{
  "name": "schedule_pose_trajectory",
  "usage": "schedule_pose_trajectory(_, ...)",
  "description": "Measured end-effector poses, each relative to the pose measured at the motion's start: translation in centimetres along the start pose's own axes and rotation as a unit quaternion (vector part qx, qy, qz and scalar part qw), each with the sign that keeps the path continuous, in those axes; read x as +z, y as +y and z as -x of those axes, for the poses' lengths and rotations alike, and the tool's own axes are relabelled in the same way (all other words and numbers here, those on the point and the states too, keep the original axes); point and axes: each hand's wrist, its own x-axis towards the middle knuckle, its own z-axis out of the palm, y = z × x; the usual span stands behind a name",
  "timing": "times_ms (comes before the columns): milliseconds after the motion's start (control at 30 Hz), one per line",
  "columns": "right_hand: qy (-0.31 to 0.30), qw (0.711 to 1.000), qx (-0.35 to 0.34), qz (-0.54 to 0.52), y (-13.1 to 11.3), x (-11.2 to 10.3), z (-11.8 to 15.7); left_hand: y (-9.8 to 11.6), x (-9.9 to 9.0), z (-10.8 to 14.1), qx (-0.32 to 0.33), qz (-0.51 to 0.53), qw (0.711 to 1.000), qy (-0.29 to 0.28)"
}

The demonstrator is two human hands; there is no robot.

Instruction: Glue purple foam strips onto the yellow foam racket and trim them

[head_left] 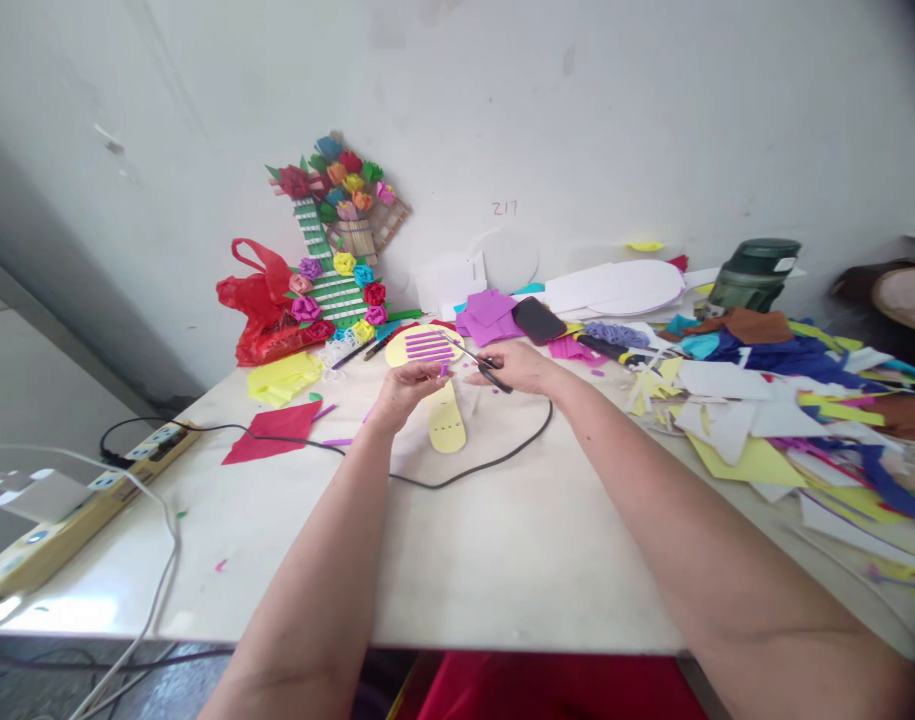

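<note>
In the middle of the table lies a yellow paddle-shaped cutout (447, 425), its round end crossed by several purple paper strips. My left hand (408, 390) is just in front of that round end, its fingers pinched on a small purple paper piece (444, 370). Opposite it, my right hand (521, 368) grips scissors (493, 374), whose blades point left over the cutout's edge. Whether the blades touch paper I cannot tell. Tiny purple scraps lie near my right hand.
A black cable (494, 470) loops around the cutout from the power strip (104, 500) at left. Red paper (273, 435) lies left of my hands. A phone (539, 320) rests behind them. Paper scraps (749, 460) pile up at right, beside a green bottle (753, 278).
</note>
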Motion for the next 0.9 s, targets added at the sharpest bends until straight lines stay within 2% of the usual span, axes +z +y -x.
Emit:
schedule_pose_trajectory(133, -0.023, 0.998, 0.006, -0.054, 0.3, 0.3, -0.1, -0.1, -0.1, -0.1, -0.005, 0.030, 0.999, -0.017)
schedule_pose_trajectory(300, -0.075, 0.990, 0.069, -0.100, 0.3, 0.7, -0.1, -0.3, -0.3, -0.2, -0.016, 0.049, 0.999, -0.011)
schedule_pose_trajectory(467, -0.051, 0.968, 0.122, -0.214, -0.9, 0.9, 0.1, -0.1, -0.2, -0.1, -0.032, 0.091, 0.995, 0.014)
schedule_pose_trajectory(700, -0.044, 0.951, 0.112, -0.284, -1.2, 1.5, 0.1, -0.5, 0.0, -0.3, -0.055, 0.172, 0.983, 0.020)
schedule_pose_trajectory(900, -0.052, 0.945, 0.109, -0.305, -0.8, 1.7, 0.0, -0.8, 0.1, -0.5, -0.072, 0.230, 0.969, 0.062)
